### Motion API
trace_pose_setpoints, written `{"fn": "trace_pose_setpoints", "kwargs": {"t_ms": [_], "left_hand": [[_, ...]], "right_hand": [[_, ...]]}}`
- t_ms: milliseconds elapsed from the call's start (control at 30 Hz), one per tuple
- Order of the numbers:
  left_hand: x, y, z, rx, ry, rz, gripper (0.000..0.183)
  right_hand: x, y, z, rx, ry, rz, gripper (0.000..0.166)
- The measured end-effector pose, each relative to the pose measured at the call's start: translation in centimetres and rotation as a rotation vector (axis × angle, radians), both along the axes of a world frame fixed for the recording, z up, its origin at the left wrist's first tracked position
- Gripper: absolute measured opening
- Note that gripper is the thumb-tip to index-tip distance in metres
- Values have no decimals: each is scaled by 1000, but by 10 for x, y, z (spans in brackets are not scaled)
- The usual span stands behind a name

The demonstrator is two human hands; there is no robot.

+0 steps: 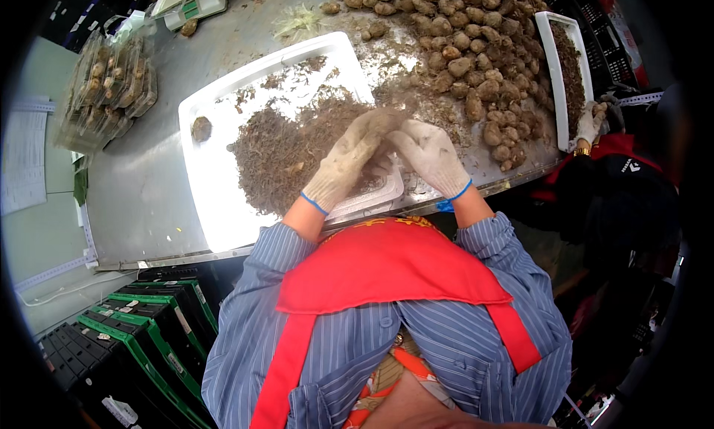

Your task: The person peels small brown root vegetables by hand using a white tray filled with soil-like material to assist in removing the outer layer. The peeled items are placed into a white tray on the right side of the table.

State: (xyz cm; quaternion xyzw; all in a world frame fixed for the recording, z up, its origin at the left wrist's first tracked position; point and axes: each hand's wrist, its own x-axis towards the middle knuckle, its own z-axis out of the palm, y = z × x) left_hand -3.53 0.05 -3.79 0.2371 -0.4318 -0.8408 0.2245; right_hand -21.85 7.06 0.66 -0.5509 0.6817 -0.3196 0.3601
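Note:
My left hand [357, 147] and my right hand [428, 147], both in soiled white knit gloves with blue cuffs, meet above the right side of a white foam tray [192, 128]. Their fingers are bent together and blurred; whatever may be between them is hidden. Below and left of my left hand, a heap of brown fibrous peelings [273, 156] fills much of the tray. One small brown tuber, probably taro [201, 129], lies alone at the tray's left side. Beyond my right hand spreads a large pile of similar tubers [474, 55].
Clear plastic packs of tubers [111, 83] are stacked at left on the metal table [139, 195]. A scale [195, 2] stands at the back. At right, a co-worker's gloved hand [588, 125] is beside another foam tray [549, 44]. Black and green crates [139, 340] stand below left.

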Motion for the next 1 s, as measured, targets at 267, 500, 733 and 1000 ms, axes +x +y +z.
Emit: {"fn": "trace_pose_setpoints", "kwargs": {"t_ms": [267,500,733,1000], "left_hand": [[-8,3,-15,88,-37,286,63],[4,0,-19,429,258,63,48],[-2,6,-16,-142,-67,14,68],[5,7,9,-275,-228,-104,61]], "right_hand": [[-6,3,-15,-114,283,492,21],[-2,-5,-2,-240,-186,-119,34],[23,-9,-3,-344,-118,-184,27],[-9,-33,-10,-165,42,-9,30]]}}
